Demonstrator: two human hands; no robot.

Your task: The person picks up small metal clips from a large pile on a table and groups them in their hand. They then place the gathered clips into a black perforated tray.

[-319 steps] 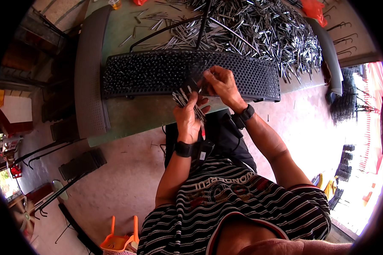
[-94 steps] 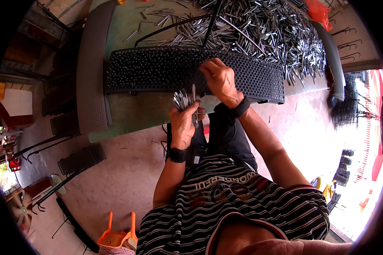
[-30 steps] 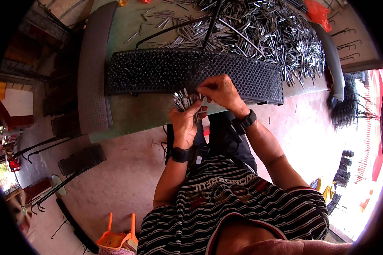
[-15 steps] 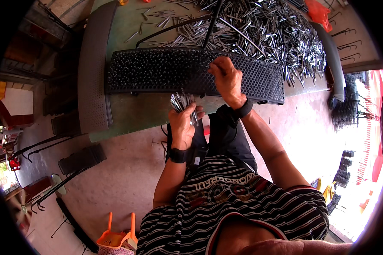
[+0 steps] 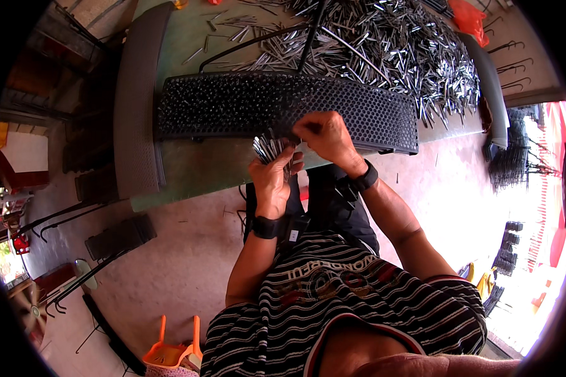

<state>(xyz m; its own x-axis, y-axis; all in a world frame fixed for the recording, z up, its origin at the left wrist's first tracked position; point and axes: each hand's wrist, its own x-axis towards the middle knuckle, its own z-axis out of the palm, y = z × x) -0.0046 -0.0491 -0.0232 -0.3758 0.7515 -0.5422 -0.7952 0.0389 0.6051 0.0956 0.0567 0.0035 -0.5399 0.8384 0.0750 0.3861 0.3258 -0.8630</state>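
Note:
My left hand (image 5: pixel 271 179) is closed round a bundle of thin metal rods (image 5: pixel 268 148), their tips fanning out above the thumb. Close beside that bundle is my right hand (image 5: pixel 329 137), its thumb and fingers pinched together. Whatever the pinch holds, if anything, is too small to make out. Both hands are at the front edge of a long black honeycomb rack (image 5: pixel 383 122). Many rod ends glint in the holes of its left part, while the right part shows bare holes.
Behind the rack, a large heap of loose metal rods (image 5: pixel 415 56) covers the green tabletop (image 5: pixel 195 169). A black wire frame (image 5: pixel 248 44) rises over the rack. Grey perforated panels (image 5: pixel 137 107) stand at the left. An orange bag (image 5: pixel 468 22) lies far right; an orange stool (image 5: pixel 170 352) stands low left.
My right hand has moved left and down from above the rack to beside the bundle. The left hand stays nearly in place, still round the rods.

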